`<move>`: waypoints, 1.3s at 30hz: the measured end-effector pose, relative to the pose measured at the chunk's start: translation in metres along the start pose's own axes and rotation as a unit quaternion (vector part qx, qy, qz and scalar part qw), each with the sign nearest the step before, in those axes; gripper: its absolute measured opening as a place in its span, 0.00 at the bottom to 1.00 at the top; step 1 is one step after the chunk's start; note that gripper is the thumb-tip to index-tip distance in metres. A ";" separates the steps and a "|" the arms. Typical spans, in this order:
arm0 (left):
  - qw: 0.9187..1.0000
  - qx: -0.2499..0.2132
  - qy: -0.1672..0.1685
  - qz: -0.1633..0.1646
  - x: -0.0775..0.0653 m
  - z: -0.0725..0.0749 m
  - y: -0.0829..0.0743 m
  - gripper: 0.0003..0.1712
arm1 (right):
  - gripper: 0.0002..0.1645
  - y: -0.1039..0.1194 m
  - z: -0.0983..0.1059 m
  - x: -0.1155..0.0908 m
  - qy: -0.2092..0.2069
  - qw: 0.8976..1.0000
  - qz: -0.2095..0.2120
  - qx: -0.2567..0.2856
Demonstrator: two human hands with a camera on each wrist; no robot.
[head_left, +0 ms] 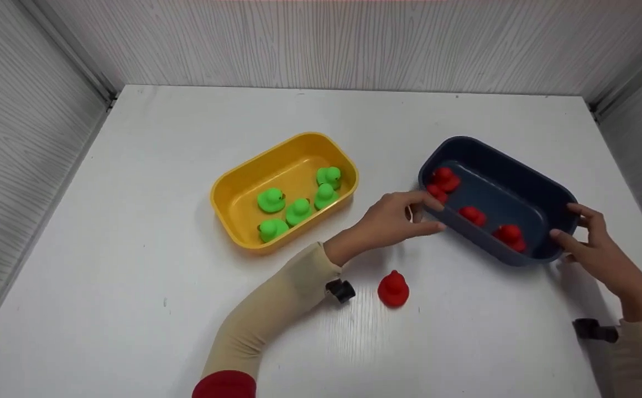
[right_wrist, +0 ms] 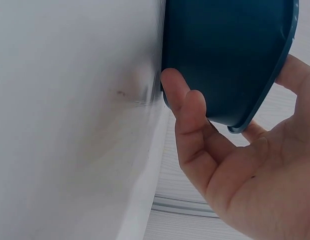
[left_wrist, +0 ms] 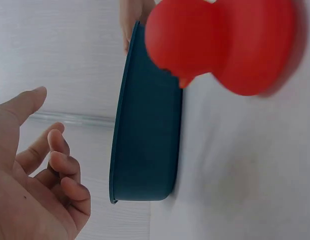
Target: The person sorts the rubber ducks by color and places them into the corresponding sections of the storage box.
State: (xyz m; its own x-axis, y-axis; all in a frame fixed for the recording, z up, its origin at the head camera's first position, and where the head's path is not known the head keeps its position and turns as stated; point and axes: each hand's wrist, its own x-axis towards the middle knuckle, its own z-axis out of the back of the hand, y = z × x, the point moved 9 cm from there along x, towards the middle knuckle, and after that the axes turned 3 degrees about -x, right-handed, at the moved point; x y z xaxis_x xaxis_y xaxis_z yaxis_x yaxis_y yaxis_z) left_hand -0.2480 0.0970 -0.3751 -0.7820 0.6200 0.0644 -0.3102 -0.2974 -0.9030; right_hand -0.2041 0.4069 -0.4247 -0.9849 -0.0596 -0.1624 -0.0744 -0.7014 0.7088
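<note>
My right hand (head_left: pixel 600 251) grips the right end of a dark blue bin (head_left: pixel 506 190), thumb over the rim and fingers against the outer wall. Several red rubber ducks (head_left: pixel 509 237) lie along the bin's near and left sides. At that bin's near-left edge is my left hand (head_left: pixel 387 221), thumb and fingers apart with nothing between them; the left wrist view shows its palm and loosely bent fingers (left_wrist: pixel 69 165). A single red duck (head_left: pixel 393 290) sits on the table below the left hand, and it looms large in the left wrist view.
To the left of the left hand stands a yellow bin (head_left: pixel 254 171) with several green rubber ducks (head_left: pixel 299 211) in it. Both bins rest on a white table (head_left: pixel 132 221), with pale wood-grain panels (head_left: pixel 354 44) rising at its back and sides.
</note>
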 end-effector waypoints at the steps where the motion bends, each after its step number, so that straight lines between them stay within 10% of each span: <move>1: 1.000 0.004 0.010 0.003 -0.003 -0.001 0.002 0.19 | 0.39 0.000 0.000 0.000 -0.002 1.000 0.001 0.000; 26: 0.988 0.004 0.151 0.025 -0.058 -0.006 0.044 0.22 | 0.41 -0.003 0.002 0.001 0.008 1.000 -0.013 -0.013; 39: 0.972 0.097 0.209 0.044 -0.065 -0.023 0.049 0.22 | 0.41 -0.002 0.000 0.000 0.005 1.000 -0.010 -0.023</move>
State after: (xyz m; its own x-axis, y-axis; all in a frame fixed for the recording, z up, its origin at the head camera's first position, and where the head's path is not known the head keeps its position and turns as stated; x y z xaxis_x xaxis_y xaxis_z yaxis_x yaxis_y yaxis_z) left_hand -0.2002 0.0588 -0.4337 -0.5352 0.8146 -0.2234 -0.3806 -0.4687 -0.7972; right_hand -0.2041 0.4081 -0.4264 -0.9815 -0.0524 -0.1839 -0.0867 -0.7351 0.6724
